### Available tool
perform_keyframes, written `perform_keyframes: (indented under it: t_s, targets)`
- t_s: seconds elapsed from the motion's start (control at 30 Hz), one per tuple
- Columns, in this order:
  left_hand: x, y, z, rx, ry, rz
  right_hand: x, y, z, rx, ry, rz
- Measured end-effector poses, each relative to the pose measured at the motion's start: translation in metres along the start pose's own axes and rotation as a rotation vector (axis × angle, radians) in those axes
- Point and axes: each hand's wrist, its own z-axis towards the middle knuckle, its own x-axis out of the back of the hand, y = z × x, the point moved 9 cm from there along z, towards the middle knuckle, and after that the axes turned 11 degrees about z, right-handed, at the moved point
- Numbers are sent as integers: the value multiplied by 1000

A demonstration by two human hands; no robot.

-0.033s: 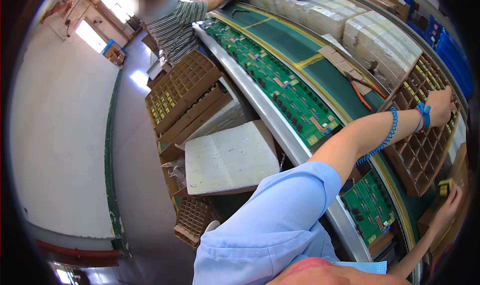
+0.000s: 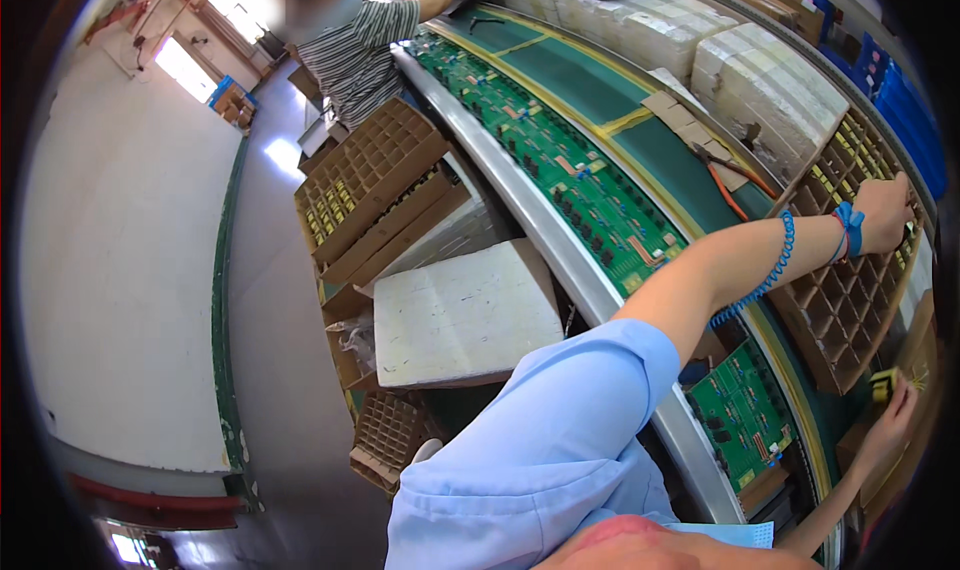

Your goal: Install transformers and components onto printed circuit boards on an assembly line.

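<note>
My left hand, with a blue wrist strap and coiled cord, reaches over the far part of a divided cardboard box. Its fingers are curled down at the cells; what they grip, if anything, is hidden. Yellow-and-black components fill the far cells, while nearer cells look bare. Below the box, at lower right, my right hand pinches a small yellow-and-black transformer with thin pins pointing right. Green circuit boards lie in a row along the rail, and another board sits under my left arm.
Orange-handled pliers lie on cardboard beyond the boards. White foam blocks line the far side. To the left stand a foam slab and stacked divided boxes. A co-worker in a striped shirt stands at the far left of the line.
The transformer in my right hand has turned, so its pins now show. My left hand stays at the box with little movement. The whole view has shifted slightly.
</note>
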Motion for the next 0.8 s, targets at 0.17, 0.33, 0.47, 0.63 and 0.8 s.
perform_keyframes:
  t_s: [0.17,0.33,0.47,0.63,0.8]
  targets:
    - [18,-4,-25,-272,-188,392,-43,-14,-35,-130,-126,-86]
    - [24,-1,-52,-396,-346,504,-56,-13,-46,-169,-186,-313]
    - [20,-10,-55,-354,-435,593,-58,-46,-45,-119,-96,-241]
    - [36,5,-55,-289,-350,471,-49,-14,-65,23,-243,-595]
    - [109,13,-87,69,-439,-28,-54,-44,-61,-61,-247,-451]
